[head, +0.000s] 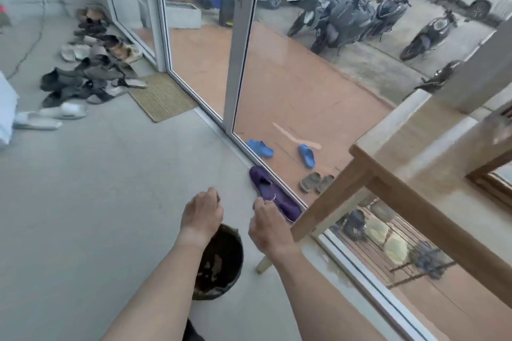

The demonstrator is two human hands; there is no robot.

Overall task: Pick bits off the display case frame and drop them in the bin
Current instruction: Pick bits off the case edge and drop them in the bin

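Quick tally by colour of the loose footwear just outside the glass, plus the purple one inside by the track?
Blue clogs: 2
Olive sandals: 2
Purple slipper: 1
Total: 5

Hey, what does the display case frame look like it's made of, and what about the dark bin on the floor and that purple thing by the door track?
Display case frame: light wood, matte, going by its pale tan colour and square-cut bars. Bin: dark, round and smeared with pale residue; probably plastic or rubber, though it's hard to tell. Purple thing: soft fabric, judging by its folds and limp lie.
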